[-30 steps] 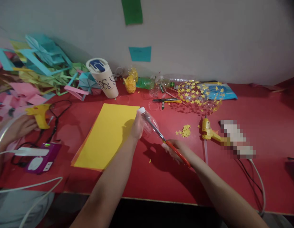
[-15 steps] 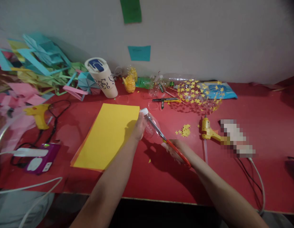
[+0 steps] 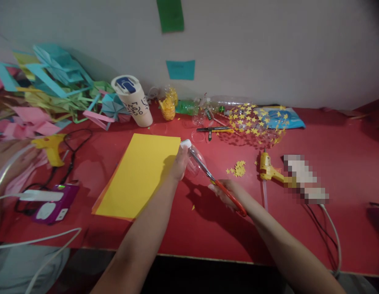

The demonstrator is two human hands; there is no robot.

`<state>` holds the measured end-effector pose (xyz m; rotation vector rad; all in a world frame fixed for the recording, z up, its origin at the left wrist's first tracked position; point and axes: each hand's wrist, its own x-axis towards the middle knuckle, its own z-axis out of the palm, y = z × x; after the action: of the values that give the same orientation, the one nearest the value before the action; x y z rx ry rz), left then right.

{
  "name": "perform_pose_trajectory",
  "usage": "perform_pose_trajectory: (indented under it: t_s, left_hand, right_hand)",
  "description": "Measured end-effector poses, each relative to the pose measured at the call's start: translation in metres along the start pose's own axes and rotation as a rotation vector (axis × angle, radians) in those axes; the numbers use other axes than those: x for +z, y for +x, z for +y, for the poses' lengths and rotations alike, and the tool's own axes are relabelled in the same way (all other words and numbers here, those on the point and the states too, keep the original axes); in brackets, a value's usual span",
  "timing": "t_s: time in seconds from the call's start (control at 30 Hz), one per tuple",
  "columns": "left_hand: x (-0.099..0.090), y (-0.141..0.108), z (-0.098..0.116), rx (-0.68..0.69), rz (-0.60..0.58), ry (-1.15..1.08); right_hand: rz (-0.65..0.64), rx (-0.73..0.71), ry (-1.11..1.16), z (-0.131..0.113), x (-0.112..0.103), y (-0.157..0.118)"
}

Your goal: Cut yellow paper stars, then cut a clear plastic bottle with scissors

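Observation:
My left hand (image 3: 180,163) is closed around the neck end of a clear plastic bottle piece (image 3: 196,162) with a white cap (image 3: 186,143). Red-handled scissors (image 3: 221,187) are in my right hand (image 3: 227,194), their metal blades pointing up and left across the clear plastic. Whether the blades bite into the plastic I cannot tell. Just left of my left hand lies a stack of yellow paper (image 3: 138,175), with orange sheets showing at its edge. Loose yellow star cutouts (image 3: 239,168) form a small pile to the right of the bottle piece.
A yellow glue gun (image 3: 265,167) lies at right, another glue gun (image 3: 52,149) at left by a purple power block (image 3: 59,204). A clear bottle form with yellow stars (image 3: 256,122), a white tumbler (image 3: 134,100) and folded paper (image 3: 60,73) stand behind. Another person's hand (image 3: 14,157) is far left.
The other person's hand has come into view over the pink paper at the left. My hands, the scissors and the bottle piece stay nearly where they were.

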<state>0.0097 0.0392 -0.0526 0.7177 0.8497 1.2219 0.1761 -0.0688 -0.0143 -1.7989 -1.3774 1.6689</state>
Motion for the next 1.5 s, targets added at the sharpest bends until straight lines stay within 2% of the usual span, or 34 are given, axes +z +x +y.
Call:
perform_pose_trajectory:
  t_s: [0.13, 0.3, 0.43, 0.57, 0.63, 0.77, 1.07, 1.5]
  left_hand:
    - [0.002, 0.001, 0.006, 0.03, -0.028, -0.039]
    - [-0.001, 0.004, 0.025, -0.024, 0.127, -0.256]
    - [-0.006, 0.002, 0.035, -0.035, 0.126, -0.408]
    - [-0.007, 0.001, 0.037, -0.051, 0.127, -0.473]
    - [-0.006, 0.001, 0.037, -0.061, 0.146, -0.484]
    - [-0.002, 0.001, 0.037, -0.08, 0.17, -0.47]
    - [0.004, -0.002, 0.035, -0.07, 0.11, -0.39]
    - [0.002, -0.001, 0.031, -0.074, 0.103, -0.39]
  right_hand:
    - [-0.043, -0.022, -0.003, -0.01, -0.002, -0.006]
    - [-0.048, -0.136, -0.111, -0.019, -0.014, -0.015]
    - [-0.029, -0.232, -0.185, -0.019, -0.029, -0.018]
    - [-0.085, -0.224, -0.264, -0.019, -0.035, -0.02]
    - [-0.109, -0.209, -0.277, -0.019, -0.033, -0.021]
    - [-0.069, -0.214, -0.268, -0.02, -0.025, -0.02]
    - [-0.128, -0.166, -0.103, -0.023, -0.024, -0.023]
    - [-0.132, -0.182, -0.096, -0.023, -0.023, -0.022]
